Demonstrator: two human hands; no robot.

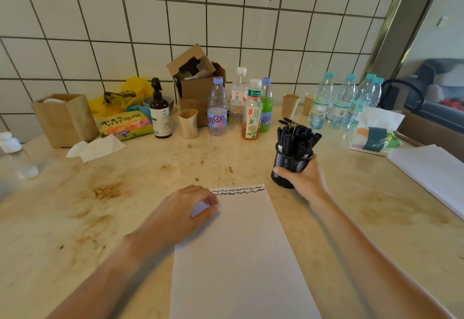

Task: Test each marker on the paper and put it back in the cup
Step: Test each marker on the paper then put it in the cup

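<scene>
A white sheet of paper (241, 251) lies on the counter in front of me, with two rows of black squiggles along its top edge. My left hand (185, 208) rests on the sheet's upper left corner, fingers loosely curled and holding nothing. Just right of the sheet's top stands a black mesh cup (288, 165) packed with several black markers (296, 138). My right hand (303, 175) grips the cup around its lower side. Two more pens (286, 120) lie on the counter behind the cup.
Bottles (251, 110), paper cups (188, 122), a pump bottle (160, 112) and a cardboard box (198, 85) line the tiled wall. Water bottles (344, 100) and a tissue pack (374, 133) stand at right, near a stack of white paper (431, 170). Crumpled tissue (95, 148) lies at left.
</scene>
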